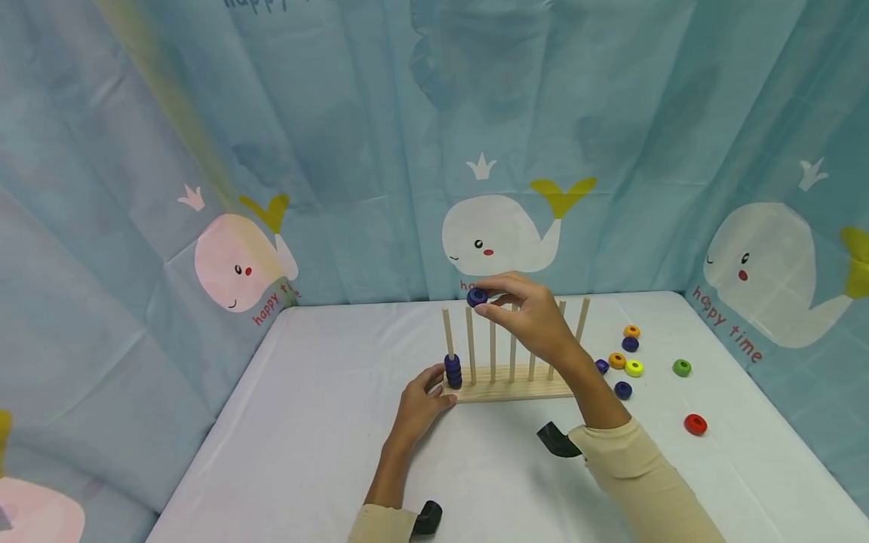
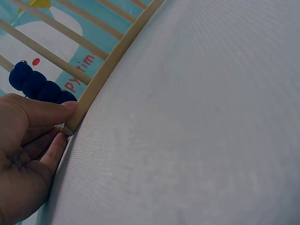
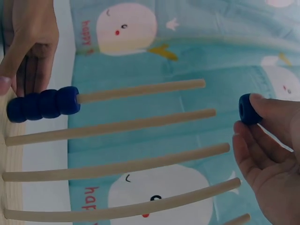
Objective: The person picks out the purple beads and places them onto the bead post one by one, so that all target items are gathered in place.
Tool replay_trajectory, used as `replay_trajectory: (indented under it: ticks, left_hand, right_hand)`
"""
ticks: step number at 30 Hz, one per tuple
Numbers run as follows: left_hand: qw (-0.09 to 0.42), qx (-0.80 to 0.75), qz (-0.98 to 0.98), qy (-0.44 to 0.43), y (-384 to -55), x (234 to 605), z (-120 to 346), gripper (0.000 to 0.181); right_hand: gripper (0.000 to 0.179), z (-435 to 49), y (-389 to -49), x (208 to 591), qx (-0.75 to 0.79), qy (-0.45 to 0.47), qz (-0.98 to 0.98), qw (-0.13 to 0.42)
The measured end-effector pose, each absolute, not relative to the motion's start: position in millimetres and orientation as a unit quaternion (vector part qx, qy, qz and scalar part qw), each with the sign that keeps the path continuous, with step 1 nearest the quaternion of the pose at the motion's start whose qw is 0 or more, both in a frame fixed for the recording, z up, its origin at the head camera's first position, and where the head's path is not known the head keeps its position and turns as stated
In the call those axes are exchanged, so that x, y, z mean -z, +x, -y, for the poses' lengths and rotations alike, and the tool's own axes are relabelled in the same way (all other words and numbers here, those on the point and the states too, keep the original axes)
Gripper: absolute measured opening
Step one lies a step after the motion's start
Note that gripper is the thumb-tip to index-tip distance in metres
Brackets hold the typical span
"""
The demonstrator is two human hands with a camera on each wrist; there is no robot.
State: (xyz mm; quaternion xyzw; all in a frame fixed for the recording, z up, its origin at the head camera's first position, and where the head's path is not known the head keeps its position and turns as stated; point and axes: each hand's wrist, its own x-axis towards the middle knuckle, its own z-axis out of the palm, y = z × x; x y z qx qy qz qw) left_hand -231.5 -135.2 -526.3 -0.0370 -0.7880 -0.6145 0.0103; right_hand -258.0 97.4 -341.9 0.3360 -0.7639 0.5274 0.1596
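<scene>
A wooden base with a row of upright pegs stands on the table. Several dark blue beads are stacked on its leftmost peg. My left hand grips the left end of the base, thumb on the front edge in the left wrist view. Up above the peg tops, my right hand pinches one blue bead between thumb and fingers. In the right wrist view that bead is just beyond the tips of the first two pegs, its hole facing them.
Loose beads lie on the white table to the right of the base: orange, yellow, blue, green and red. A whale-print curtain hangs behind and at both sides.
</scene>
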Motion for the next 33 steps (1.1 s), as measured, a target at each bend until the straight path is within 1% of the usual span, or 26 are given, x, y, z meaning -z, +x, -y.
replay_trajectory:
  ticks: [9, 14, 33]
  left_hand:
    - [0.011, 0.614, 0.789, -0.033, -231, 525, 135, 0.068]
    - [0.008, 0.610, 0.792, -0.028, -231, 525, 135, 0.067]
    - [0.004, 0.611, 0.791, -0.032, -230, 524, 134, 0.068]
  right_hand:
    - [0.034, -88, -258, 341, -0.517, 0.366, 0.754, 0.173]
    - [0.035, -83, -259, 340, -0.477, 0.358, 0.782, 0.181]
    - [0.035, -69, -263, 346, -0.444, 0.338, 0.817, 0.145]
